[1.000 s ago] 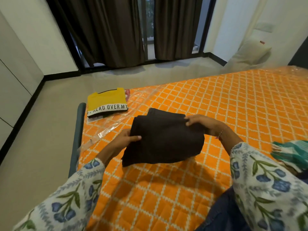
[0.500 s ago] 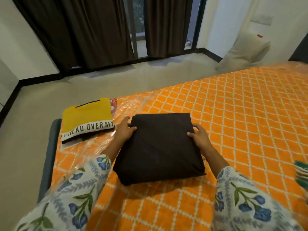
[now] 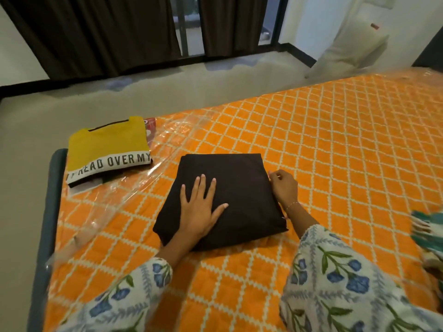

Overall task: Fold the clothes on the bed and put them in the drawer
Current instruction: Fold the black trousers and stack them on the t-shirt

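Folded dark brown cloth rectangle lies flat on the orange quilted bed cover with white lattice pattern, near frame centre and close to the bed's foot edge. Left hand rests on top of it, palm down, fingers straight and spread, pressing, gripping nothing. Right hand sits at the bundle's 3 o'clock edge, fingers curled and touching the side fold; whether they pinch cloth or only nudge it, cannot tell. Judgement: step in hand is flattening and squaring the fold. To do well: sweep the flat palm outward toward the edges to push air out, hold the right edge aligned, keep the layers from sliding. At 10 o'clock from the bundle, well apart: 1 folded yellow shirt with a white band of black lettering, resting on other folded items. Clear crinkled plastic sheet lies over the bed between them. Teal patterned cloth at 3 o'clock, frame edge, blurred. Beyond: beige floor, dark brown curtains, glass door. No drawer in view.
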Demonstrator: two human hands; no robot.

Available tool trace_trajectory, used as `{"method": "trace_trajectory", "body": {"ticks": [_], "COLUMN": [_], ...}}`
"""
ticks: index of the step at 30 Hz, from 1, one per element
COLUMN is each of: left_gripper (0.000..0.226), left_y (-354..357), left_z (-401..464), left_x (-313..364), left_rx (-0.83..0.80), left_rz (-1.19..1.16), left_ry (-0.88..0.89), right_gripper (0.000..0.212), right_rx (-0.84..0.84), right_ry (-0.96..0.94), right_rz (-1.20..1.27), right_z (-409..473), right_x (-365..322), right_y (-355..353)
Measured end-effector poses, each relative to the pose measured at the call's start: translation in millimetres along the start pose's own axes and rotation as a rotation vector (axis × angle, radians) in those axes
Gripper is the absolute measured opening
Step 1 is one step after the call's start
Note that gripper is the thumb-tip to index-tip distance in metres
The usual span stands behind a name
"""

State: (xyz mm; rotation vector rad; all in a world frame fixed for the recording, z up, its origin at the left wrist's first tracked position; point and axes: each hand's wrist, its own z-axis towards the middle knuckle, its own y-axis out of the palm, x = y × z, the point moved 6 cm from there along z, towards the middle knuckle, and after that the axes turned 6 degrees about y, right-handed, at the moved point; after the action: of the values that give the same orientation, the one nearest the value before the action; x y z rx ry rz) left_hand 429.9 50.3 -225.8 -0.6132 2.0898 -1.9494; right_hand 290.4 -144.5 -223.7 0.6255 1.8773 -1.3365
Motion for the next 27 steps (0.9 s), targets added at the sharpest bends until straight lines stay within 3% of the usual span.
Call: {"method": "trace_trajectory", "body": {"ticks": [3, 7, 14, 16, 20, 24, 27], "left_gripper": [0.106, 0.113, 0.085, 0.088, 0.103, 0.077, 0.077], "left_y": [-6, 12, 26, 27, 12, -3, 6], "left_z": [-21, -42, -45, -46, -38, -19, -20], "left_x": [19, 29, 25, 25, 15, -17, -28], "left_rx": [0.028, -0.015, -0.03, -0.055, -0.046, -0.029, -0.015], "left_rz": [-0.018, -0.027, -0.042, -0.055, 0.044, 0.012, -0.019], "left_ry": [-0.048, -0.153, -0.095, -0.106, -0.137, -0.311, -0.314], "right_gripper": [0.047, 0.033, 0.04, 0.045, 0.051, 0.046, 0.049], "right_rx": [-0.17, -0.306, -0.186, -0.214, -0.047, -0.134, 0.075], "right_ry": [-0.017, -0.148, -0.175, -0.06, 0.119, 0.014, -0.004], "right_rz": [0.022, -0.199, -0.053, -0.02, -0.008, -0.197, -0.282], "right_z": [-22, -37, -23, -19, -21, -28, -26], "right_x": [20, 27, 1, 12, 22, 2, 5], "right_y": [-16, -6, -24, -19, -16, 3, -9]}}
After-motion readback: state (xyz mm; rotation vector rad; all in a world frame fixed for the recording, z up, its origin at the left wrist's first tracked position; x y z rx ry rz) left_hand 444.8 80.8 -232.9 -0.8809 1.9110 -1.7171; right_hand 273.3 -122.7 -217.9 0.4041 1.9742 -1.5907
